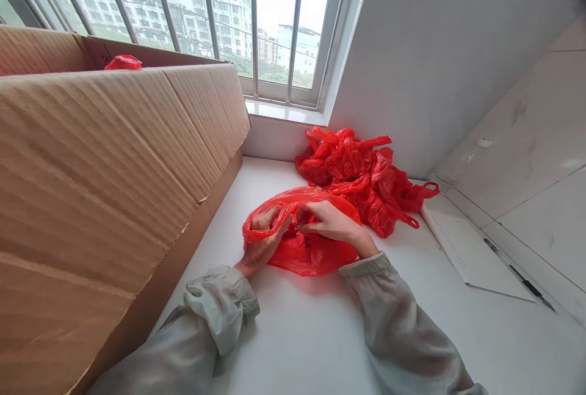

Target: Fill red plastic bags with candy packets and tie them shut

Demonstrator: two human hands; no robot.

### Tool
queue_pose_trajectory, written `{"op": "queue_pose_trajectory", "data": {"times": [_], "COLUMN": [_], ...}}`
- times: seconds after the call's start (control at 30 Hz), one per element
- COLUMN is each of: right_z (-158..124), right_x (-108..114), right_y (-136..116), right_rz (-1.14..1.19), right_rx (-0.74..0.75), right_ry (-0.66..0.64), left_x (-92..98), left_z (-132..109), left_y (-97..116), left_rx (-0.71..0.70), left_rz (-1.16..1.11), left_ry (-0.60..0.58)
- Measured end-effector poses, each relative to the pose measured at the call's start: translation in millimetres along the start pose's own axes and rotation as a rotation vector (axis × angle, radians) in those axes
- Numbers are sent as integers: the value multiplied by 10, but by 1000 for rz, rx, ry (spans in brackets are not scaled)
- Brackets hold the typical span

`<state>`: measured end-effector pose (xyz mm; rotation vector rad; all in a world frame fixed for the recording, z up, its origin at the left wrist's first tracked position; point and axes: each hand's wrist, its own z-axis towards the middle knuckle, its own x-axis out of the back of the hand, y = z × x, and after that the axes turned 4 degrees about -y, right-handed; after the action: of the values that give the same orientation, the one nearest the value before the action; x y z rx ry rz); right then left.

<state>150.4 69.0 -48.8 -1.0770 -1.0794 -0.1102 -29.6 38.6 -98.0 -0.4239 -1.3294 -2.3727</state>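
A red plastic bag point(311, 257) lies spread on the white table in front of me, with its mouth gathered at the top. My left hand point(265, 239) is closed on the left side of the mouth, the thin film passing over its fingers. On the other side my right hand point(327, 221) reaches into the mouth from the right, its fingers bent inward and partly hidden by the film. Small dark marks show inside the bag between the hands; what they belong to I cannot make out.
Behind the bag, crumpled red plastic bags point(352, 169) are heaped against the wall. A large cardboard box point(119, 181) stands at the left, with a bit of red plastic point(123, 63) above its edge. A notebook point(471, 254) and a pen point(522, 276) lie at the right. A barred window point(254, 28) is behind.
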Motion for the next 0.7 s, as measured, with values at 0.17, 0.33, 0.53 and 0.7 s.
{"op": "queue_pose_trajectory", "data": {"times": [0.17, 0.33, 0.53, 0.7], "right_z": [-10, -3, 19, 52], "right_x": [61, 32, 19, 0], "right_y": [56, 85, 89, 149], "right_rz": [171, 288, 355, 409], "right_rx": [-23, 2, -13, 0], "right_ry": [120, 116, 152, 158], "left_x": [-32, -54, -51, -30], "left_z": [-17, -4, 31, 30], "left_y": [-54, -104, -112, -80], "left_rx": [104, 161, 170, 180], "left_rz": [-132, -208, -246, -277], "left_ry": [-113, -94, -57, -63]}}
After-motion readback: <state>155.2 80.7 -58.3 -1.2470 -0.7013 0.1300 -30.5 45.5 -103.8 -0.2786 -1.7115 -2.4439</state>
